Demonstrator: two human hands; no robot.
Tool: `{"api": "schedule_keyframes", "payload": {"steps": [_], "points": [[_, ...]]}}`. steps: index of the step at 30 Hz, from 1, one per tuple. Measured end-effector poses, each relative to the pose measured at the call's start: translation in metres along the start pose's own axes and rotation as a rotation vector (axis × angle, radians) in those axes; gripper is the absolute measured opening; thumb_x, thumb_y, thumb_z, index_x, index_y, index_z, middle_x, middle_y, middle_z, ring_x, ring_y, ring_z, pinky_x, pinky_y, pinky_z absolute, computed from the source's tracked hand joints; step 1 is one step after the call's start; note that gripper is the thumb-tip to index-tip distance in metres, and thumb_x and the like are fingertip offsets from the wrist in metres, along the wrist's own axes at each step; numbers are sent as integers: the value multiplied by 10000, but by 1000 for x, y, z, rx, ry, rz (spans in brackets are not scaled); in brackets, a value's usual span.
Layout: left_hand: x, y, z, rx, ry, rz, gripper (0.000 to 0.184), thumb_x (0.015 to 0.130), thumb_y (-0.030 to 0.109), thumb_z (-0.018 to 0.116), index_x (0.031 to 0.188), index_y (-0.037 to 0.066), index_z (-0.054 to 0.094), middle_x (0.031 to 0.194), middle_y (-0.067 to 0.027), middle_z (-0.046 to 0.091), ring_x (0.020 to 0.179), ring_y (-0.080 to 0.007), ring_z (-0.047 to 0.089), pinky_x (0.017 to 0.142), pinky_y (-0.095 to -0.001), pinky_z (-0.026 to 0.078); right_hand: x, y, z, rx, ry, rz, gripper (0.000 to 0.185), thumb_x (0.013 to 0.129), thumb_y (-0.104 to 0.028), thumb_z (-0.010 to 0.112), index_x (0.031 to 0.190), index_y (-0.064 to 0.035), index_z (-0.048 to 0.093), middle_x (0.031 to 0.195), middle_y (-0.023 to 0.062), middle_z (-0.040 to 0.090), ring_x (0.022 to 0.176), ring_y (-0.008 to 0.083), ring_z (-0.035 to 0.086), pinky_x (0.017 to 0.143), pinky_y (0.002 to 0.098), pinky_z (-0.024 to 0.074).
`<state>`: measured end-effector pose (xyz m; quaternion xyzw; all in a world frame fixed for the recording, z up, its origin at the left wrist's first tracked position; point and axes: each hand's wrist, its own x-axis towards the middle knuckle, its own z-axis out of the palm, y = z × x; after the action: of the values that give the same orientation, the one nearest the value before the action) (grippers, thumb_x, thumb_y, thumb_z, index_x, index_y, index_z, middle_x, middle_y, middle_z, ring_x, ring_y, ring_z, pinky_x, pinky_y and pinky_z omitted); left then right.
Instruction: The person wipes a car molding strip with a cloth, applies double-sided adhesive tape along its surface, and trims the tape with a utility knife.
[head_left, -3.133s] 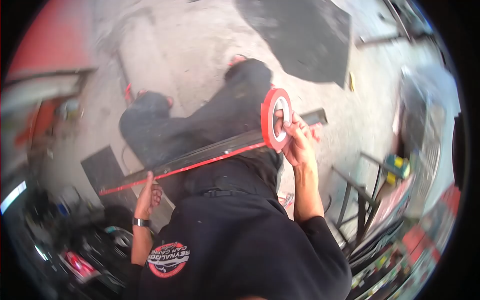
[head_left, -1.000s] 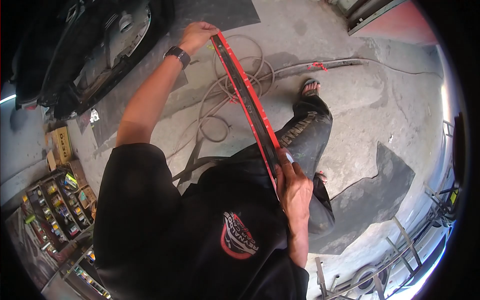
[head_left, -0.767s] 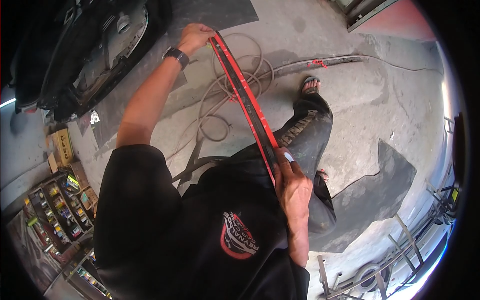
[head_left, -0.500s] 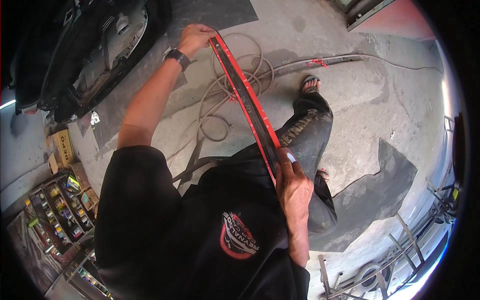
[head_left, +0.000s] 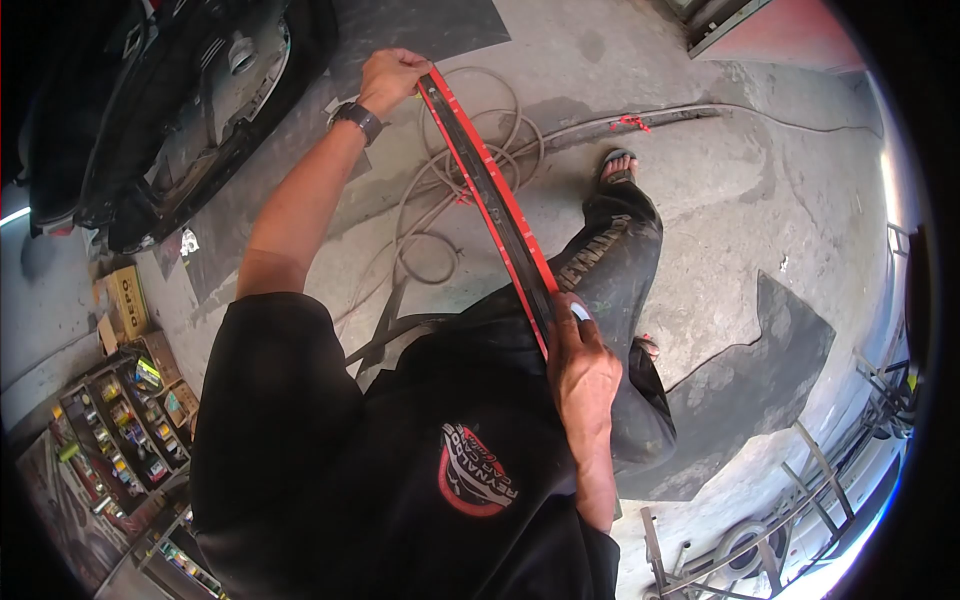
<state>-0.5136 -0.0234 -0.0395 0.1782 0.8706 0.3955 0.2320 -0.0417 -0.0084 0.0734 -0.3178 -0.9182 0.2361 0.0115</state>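
Note:
A long, narrow black trim strip [head_left: 487,190] with red adhesive-backing tape along both edges slants across the middle of the view. My left hand [head_left: 393,78], with a dark watch on its wrist, pinches the far upper end. At the near lower end my right hand [head_left: 583,365] is closed around the strip, its thumb lying along the top. The underside of the strip and most of the right fingers are hidden. Beneath it, a coiled grey hose [head_left: 430,255] lies on the concrete floor.
A black car panel [head_left: 190,180] with a large opening stands at the upper left. Below it are a cardboard box [head_left: 127,300] and a tray of small parts [head_left: 120,420]. Dark mats [head_left: 740,400] cover parts of the floor. A metal frame [head_left: 790,510] stands at the lower right.
The strip stays in both hands at nearly the same slant. My right hand has shifted very slightly left; the view has moved a little.

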Motion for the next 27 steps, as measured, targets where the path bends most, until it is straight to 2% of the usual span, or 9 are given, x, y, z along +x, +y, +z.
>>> {"api": "schedule_keyframes", "payload": {"steps": [1, 13, 16, 24, 27], "points": [[-1, 0, 0, 8, 4, 7, 219, 925, 173, 788, 1030, -19, 763, 937, -74, 766, 815, -143, 738, 735, -300, 627, 0, -1, -1, 2, -32, 28, 408, 956, -142, 689, 1363, -134, 661, 1162, 170, 734, 816, 373, 748, 696, 438, 613], [5, -8, 5, 72, 29, 82, 202, 922, 159, 784, 1018, -17, 762, 939, -75, 765, 805, -141, 734, 732, -291, 623, -2, 1, 2, 2, -16, 17, 399, 964, -149, 686, 1361, -127, 651, 1179, 165, 728, 827, 372, 746, 692, 439, 612], [5, -6, 5, 31, 15, 44, 192, 922, 155, 785, 1017, -10, 761, 944, -72, 763, 820, -142, 733, 742, -295, 621, -1, 3, 6, 1, 94, -59, 426, 917, -183, 751, 1328, -93, 688, 834, 158, 668, 594, 327, 677, 552, 424, 561], [7, -6, 7, -37, 5, -1, 177, 914, 149, 796, 996, -3, 761, 958, -64, 760, 857, -140, 730, 752, -300, 621, -4, 2, 5, -8, 100, -71, 429, 923, -176, 742, 1339, -93, 679, 837, 161, 658, 596, 332, 668, 547, 427, 552], [1, -5, 6, -10, -11, 67, 242, 923, 144, 787, 1101, -5, 716, 999, -86, 753, 871, -157, 734, 758, -314, 629, -4, 3, 5, -16, 97, -75, 429, 926, -170, 733, 1344, -94, 675, 834, 158, 654, 605, 329, 671, 549, 426, 553]]}}
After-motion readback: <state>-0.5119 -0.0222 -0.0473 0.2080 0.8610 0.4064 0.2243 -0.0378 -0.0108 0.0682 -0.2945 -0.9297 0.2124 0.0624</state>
